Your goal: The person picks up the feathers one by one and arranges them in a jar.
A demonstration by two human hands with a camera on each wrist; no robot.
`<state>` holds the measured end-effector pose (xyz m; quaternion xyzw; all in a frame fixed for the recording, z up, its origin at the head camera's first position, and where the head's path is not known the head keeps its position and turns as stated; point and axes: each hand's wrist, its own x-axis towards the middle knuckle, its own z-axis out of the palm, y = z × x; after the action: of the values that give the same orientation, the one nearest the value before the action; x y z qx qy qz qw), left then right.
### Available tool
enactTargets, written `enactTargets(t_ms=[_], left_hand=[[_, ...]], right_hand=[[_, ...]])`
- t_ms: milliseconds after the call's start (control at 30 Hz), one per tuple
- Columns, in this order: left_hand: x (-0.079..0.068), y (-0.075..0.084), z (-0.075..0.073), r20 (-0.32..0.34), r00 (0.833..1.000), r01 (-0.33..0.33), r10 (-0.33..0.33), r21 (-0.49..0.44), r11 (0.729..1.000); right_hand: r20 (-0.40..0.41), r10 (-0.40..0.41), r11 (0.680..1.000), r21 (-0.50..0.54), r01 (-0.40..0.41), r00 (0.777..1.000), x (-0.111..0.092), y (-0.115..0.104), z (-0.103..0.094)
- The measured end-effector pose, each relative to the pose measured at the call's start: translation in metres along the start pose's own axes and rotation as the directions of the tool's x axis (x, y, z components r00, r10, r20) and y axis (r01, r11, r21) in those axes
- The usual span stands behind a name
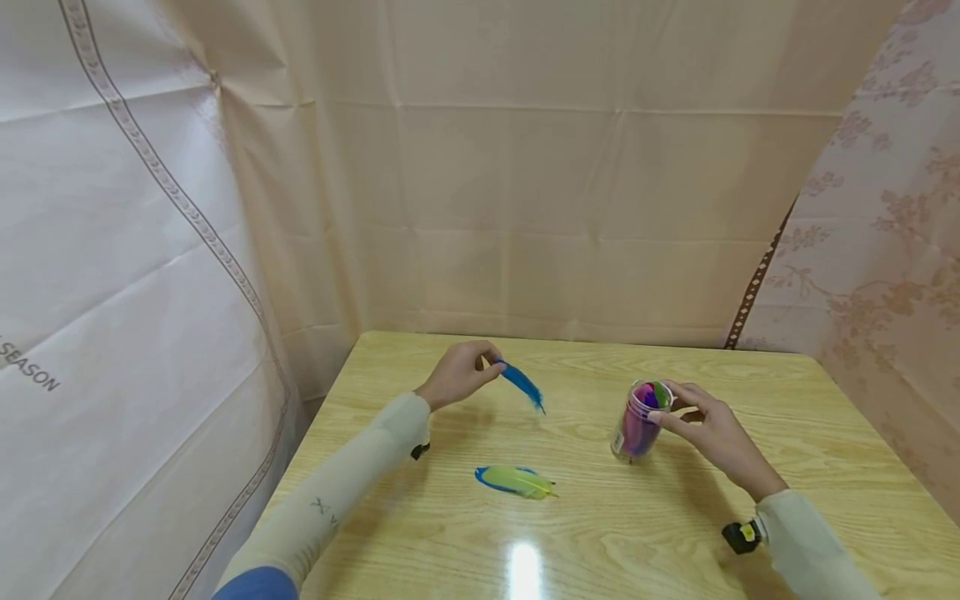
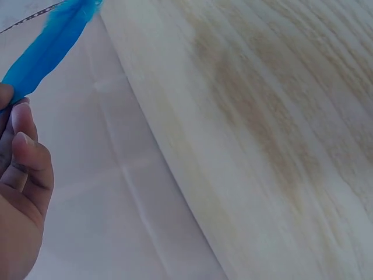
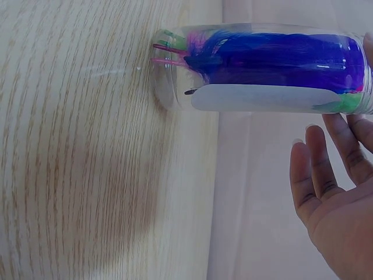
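Observation:
Between thumb and fingertips, my left hand pinches one end of a blue feather. The feather slants down to the right above the table; its bright blue vane also shows in the left wrist view. My right hand holds a clear jar by its rim, thumb on the near side. Pink, purple, blue and green feathers fill the jar, and a white label is on its side. On the table, a yellow-green feather lies over a blue one.
The wood-grain table reaches back to a hanging beige cloth. More patterned cloth hangs on the right and pale cloth on the left. Small black devices are worn at the wrists.

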<state>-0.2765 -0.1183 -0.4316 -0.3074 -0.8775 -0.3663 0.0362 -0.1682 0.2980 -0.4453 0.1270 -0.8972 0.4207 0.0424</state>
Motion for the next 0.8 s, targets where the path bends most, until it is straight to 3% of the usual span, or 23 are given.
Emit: enactTargets(t_ms=[300, 800], left_hand=[[0.009, 0.008, -0.002, -0.028, 0.998, -0.049, 0.049, -0.001, 0.999], [0.017, 0.018, -0.003, -0.031, 0.997, -0.076, 0.076, -0.010, 0.997]], right_hand=[[-0.004, -0.008, 1.000, -0.006, 0.008, 1.000, 0.000, -0.001, 0.000], [-0.023, -0.036, 0.999, -0.001, 0.036, 0.999, 0.001, 0.004, 0.001]])
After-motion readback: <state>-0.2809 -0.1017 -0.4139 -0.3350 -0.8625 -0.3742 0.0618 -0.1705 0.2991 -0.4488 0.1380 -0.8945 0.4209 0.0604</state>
